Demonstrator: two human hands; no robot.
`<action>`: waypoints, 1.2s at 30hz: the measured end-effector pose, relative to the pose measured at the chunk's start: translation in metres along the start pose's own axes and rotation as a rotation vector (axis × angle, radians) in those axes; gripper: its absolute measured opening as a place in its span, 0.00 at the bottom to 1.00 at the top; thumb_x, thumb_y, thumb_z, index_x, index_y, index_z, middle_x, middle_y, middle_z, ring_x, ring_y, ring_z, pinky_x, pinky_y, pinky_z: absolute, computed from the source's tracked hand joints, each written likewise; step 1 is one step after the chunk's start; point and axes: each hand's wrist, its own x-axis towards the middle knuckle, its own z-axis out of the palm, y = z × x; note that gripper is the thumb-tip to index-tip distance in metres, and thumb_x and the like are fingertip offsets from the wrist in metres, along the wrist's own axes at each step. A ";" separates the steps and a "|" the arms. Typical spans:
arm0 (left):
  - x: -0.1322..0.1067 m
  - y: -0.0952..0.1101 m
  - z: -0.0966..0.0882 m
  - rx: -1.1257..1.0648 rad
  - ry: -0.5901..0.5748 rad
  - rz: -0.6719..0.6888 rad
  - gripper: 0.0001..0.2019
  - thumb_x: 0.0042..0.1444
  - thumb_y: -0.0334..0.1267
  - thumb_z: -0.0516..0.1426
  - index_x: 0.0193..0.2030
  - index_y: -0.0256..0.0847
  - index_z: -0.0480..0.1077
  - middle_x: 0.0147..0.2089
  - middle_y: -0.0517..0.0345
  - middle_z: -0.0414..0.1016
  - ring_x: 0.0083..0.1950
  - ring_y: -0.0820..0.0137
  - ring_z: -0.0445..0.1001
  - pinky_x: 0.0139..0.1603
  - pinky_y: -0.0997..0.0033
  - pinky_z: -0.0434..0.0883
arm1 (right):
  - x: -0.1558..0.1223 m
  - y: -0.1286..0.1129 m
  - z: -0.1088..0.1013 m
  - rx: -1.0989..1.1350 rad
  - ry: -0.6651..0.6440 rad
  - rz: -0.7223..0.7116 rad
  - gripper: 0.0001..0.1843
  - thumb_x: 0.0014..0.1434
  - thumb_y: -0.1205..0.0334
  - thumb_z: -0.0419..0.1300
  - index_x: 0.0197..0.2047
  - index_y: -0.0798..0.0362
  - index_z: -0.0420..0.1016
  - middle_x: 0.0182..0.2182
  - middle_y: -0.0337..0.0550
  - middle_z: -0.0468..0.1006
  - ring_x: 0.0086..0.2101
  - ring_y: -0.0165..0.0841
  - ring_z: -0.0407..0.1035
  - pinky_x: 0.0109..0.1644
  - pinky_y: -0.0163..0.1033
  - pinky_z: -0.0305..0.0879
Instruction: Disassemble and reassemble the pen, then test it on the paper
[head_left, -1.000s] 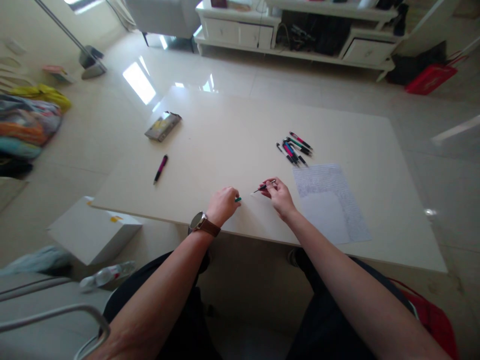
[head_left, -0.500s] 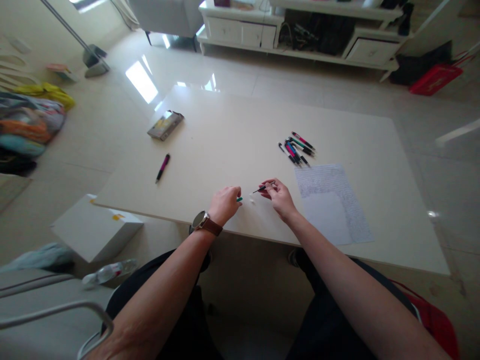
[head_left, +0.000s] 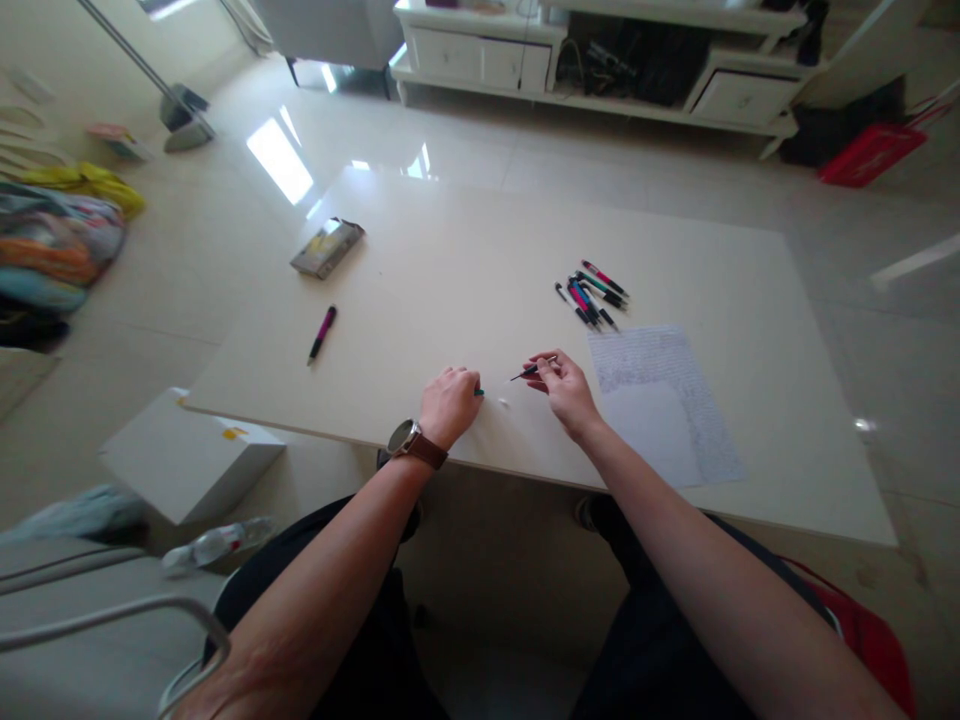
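My left hand (head_left: 450,405), a watch on its wrist, is closed near the table's front edge. A small teal-green end of a pen barrel (head_left: 479,393) pokes out of its fingers; the rest is hidden in the fist. My right hand (head_left: 559,388) pinches a slim dark pen part (head_left: 529,371) with a thin tip pointing left towards the left hand, apart from it. Between the hands a small white piece (head_left: 503,402) lies on the table. Beyond my right hand several pens (head_left: 589,297) lie in a loose pile.
A sheet covered in writing (head_left: 712,420) lies right of my right hand on the white table (head_left: 442,270). A purple and black pen (head_left: 322,335) and a flat box (head_left: 328,248) are on the left. Below the left edge stands a white carton (head_left: 187,455).
My right hand has drawn slightly up and right with the dark pen part, so its tip is a little farther from the white piece. My left hand stays nearly in place.
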 end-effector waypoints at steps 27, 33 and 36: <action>0.006 -0.023 -0.022 -0.077 0.047 -0.145 0.16 0.61 0.30 0.49 0.53 0.43 0.70 0.52 0.49 0.76 0.52 0.60 0.73 0.48 0.63 0.70 | -0.006 -0.010 -0.008 0.023 -0.012 0.025 0.18 0.57 0.44 0.64 0.38 0.50 0.73 0.36 0.42 0.80 0.35 0.31 0.76 0.42 0.40 0.75; 0.004 -0.035 -0.017 -0.089 -0.021 -0.107 0.14 0.58 0.30 0.51 0.47 0.44 0.73 0.49 0.50 0.77 0.50 0.61 0.74 0.48 0.63 0.71 | -0.007 -0.010 -0.005 0.017 -0.026 0.027 0.18 0.57 0.43 0.64 0.38 0.50 0.73 0.35 0.42 0.80 0.35 0.31 0.76 0.42 0.40 0.75; 0.003 -0.038 -0.012 -0.085 -0.047 -0.122 0.14 0.56 0.28 0.52 0.46 0.44 0.73 0.47 0.50 0.78 0.48 0.61 0.75 0.47 0.64 0.70 | -0.007 -0.010 -0.005 0.019 -0.032 0.029 0.18 0.57 0.43 0.64 0.38 0.50 0.73 0.35 0.42 0.80 0.35 0.31 0.76 0.42 0.40 0.75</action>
